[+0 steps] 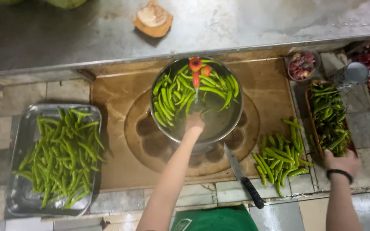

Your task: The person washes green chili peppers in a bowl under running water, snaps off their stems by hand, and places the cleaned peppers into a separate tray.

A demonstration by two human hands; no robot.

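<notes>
Rinsing looked to be the step in hand: the left hand (194, 122) reached, fingers hidden, into the steel bowl (232, 124) of green chillies (172, 96) under the tap, while the right hand (342, 162) gripped the basket (311, 124) far right, probably needing tipping next.

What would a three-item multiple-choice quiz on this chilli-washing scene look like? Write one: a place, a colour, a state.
1. Where does the knife lie?
A. in the bowl
B. on the floor between bowl and loose chilli pile
C. on the tray

2. What colour is the tap handle?
A. red
B. blue
C. black

3. The left hand is
A. gripping the knife
B. inside the steel bowl
C. on the tray

Answers: 1 B, the blade lies beside the bowl; 2 A, red shows above the chillies; 3 B, it reaches into the water under the tap.
</notes>
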